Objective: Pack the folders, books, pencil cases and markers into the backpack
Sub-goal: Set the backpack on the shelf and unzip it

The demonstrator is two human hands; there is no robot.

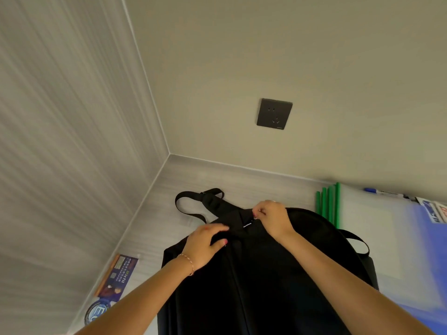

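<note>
Your right hand (272,220) pinches the zipper pull atop the black backpack (261,281); your left hand (205,245) grips its top edge. Green-spined folders (329,204) crowd its right side, partly cut off.

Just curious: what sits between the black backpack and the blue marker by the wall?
In the head view, folders with green spines lie between the backpack and the blue marker.

Matt black cloth backpack (266,274); wood-grain table (169,189).
</note>
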